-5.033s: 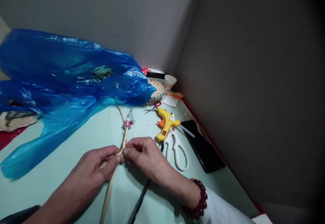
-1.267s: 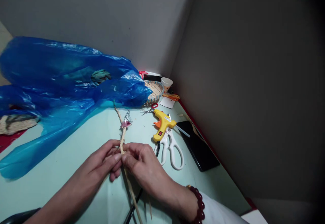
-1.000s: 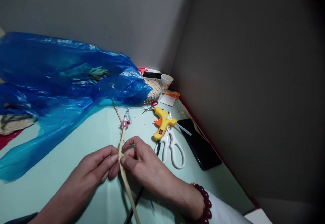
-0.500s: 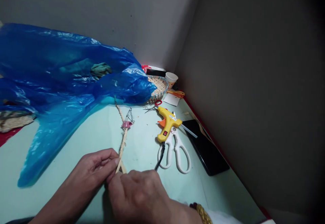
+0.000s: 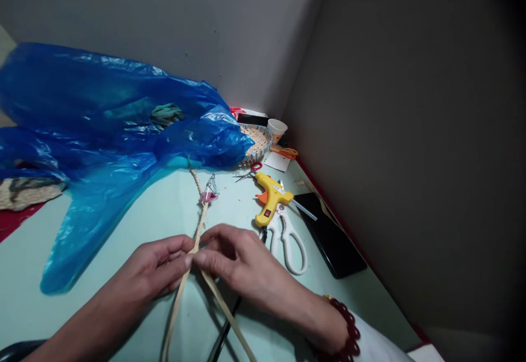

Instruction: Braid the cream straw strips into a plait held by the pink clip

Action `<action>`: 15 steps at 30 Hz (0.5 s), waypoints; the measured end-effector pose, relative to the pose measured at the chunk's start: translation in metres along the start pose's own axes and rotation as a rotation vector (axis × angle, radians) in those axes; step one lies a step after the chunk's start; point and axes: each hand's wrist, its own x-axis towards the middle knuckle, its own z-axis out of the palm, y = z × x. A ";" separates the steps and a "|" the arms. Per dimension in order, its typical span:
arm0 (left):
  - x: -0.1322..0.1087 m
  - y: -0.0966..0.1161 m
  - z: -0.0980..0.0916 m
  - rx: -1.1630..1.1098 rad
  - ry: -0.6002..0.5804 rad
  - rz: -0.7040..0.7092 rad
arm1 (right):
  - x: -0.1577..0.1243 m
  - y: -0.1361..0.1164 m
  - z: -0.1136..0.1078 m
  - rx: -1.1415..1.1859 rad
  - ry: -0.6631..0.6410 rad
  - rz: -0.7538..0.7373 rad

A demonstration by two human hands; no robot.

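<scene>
A thin braid of pale straw strips (image 5: 200, 225) runs along the light green table (image 5: 135, 219), and a pink binder clip (image 5: 208, 195) grips it farther away. My left hand (image 5: 158, 269) and my right hand (image 5: 236, 258) meet at the braid's near end, each pinching it with closed fingers. Two loose strips (image 5: 193, 307) spread out toward me from the pinch. A dark red bead bracelet (image 5: 349, 332) is on my right wrist.
A big blue plastic bag (image 5: 115, 126) covers the table's left and back. A yellow glue gun (image 5: 270, 197) lies over white scissors (image 5: 287, 239), beside a black phone (image 5: 331, 233). Small red-handled scissors (image 5: 246, 173), a woven tray (image 5: 257, 143), a paper cup (image 5: 276, 129) and orange scissors (image 5: 284, 152) crowd the back corner by grey walls.
My right hand has come back from over the braid's end to pinch it beside the left hand. The loose strips now fan out in two toward me.
</scene>
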 end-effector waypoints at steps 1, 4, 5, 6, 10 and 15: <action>0.000 0.001 0.001 0.023 -0.010 0.016 | 0.003 0.002 -0.001 0.132 -0.118 0.044; 0.000 0.002 0.003 0.147 -0.046 0.062 | 0.009 0.010 0.001 0.206 -0.218 0.057; 0.000 0.000 0.003 0.203 -0.048 0.077 | 0.010 0.011 0.003 0.142 -0.187 0.041; -0.001 -0.001 0.002 0.249 -0.050 0.086 | 0.010 0.012 0.004 0.080 -0.150 0.024; -0.004 -0.010 0.001 0.294 -0.044 0.072 | 0.009 0.014 0.008 0.113 -0.052 0.035; -0.005 -0.017 -0.009 0.462 -0.019 0.153 | 0.009 0.016 0.016 0.256 0.046 0.086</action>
